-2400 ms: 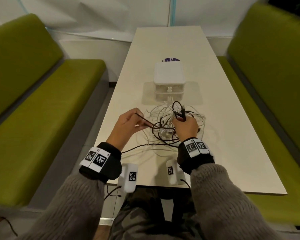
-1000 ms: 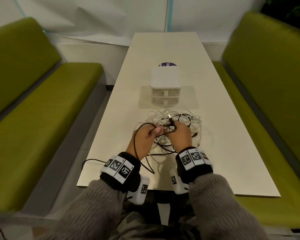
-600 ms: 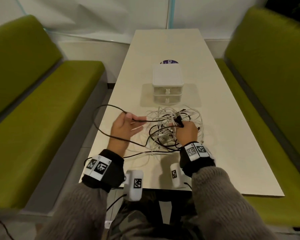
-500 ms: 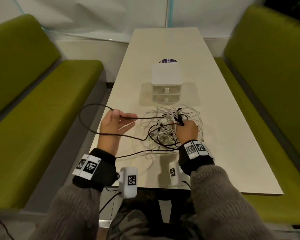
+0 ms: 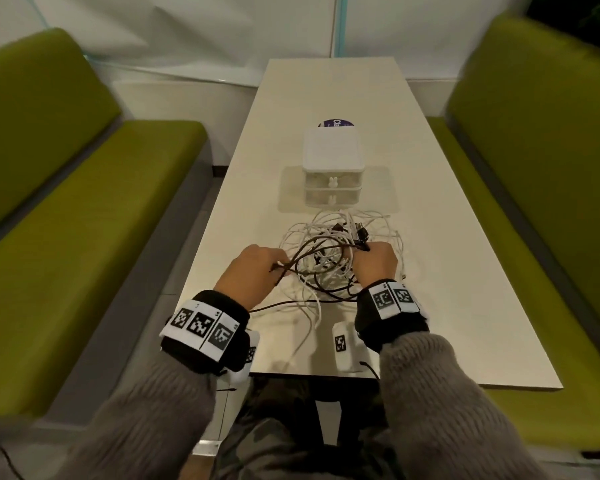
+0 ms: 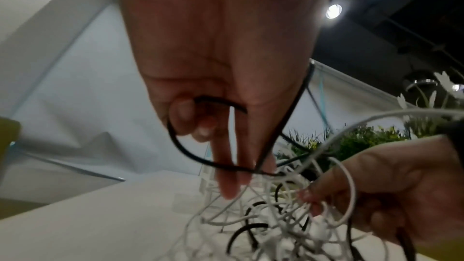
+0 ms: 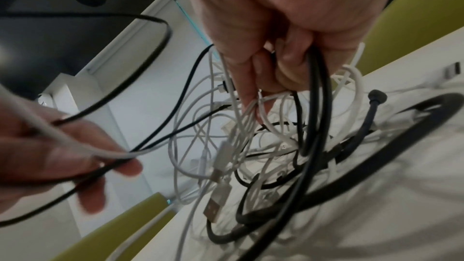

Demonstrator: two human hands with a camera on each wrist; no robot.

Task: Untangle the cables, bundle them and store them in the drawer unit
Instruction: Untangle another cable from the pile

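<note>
A tangle of white cables [image 5: 329,268] and black ones lies on the table in front of a small white drawer unit [image 5: 332,176], both drawers closed. My left hand [image 5: 253,271] [image 6: 226,118] pinches a thin black cable [image 5: 312,252] [image 6: 180,146] at the pile's left edge; a white strand also crosses its fingers in the right wrist view. My right hand [image 5: 374,261] [image 7: 283,51] grips looped black cable [image 7: 316,106] at the pile's right side, with white strands running through its fingers. A silver USB plug [image 7: 217,203] hangs in the tangle.
The white table [image 5: 447,306] is long and narrow, its near edge just behind my wrists. Green benches [image 5: 84,220] flank it on both sides. A round purple sticker [image 5: 336,123] lies behind the drawer unit. One white cable trails toward the near edge [image 5: 305,341].
My left hand, which had drawn the black cable out far to the left, has come back in to the pile beside the right hand. The right hand has stayed on its loops.
</note>
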